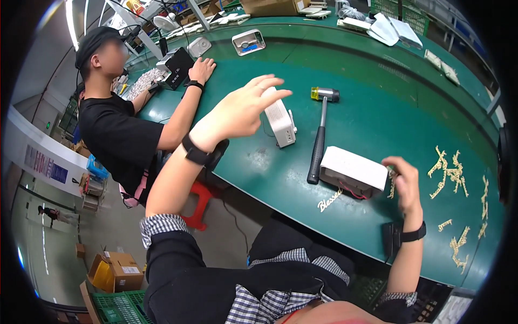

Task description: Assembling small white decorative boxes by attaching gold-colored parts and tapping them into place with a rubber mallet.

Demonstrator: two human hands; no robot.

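Observation:
My left hand (pixel 243 110) is raised with its fingers apart, by the top of a small white box-shaped device (pixel 281 125) standing on the green bench; whether a fingertip touches it I cannot tell. My right hand (pixel 406 183) has its fingers curved and spread at the right end of a white plastic housing (pixel 353 166). Red wire shows at the housing's lower front side. A pale gold lettering piece (pixel 392 186) lies between that hand and the housing. Another lettering cutout (pixel 329 201) rests at the housing's front. A mallet (pixel 318 146) with a black grip lies between device and housing.
Several pale gold lettering strips (pixel 449 173) lie on the right of the bench (pixel 259 189). A co-worker (pixel 118 108) sits at the left beside a black box (pixel 175 69). An open white shell (pixel 249 42) stands farther back. A red stool (pixel 198 208) is below.

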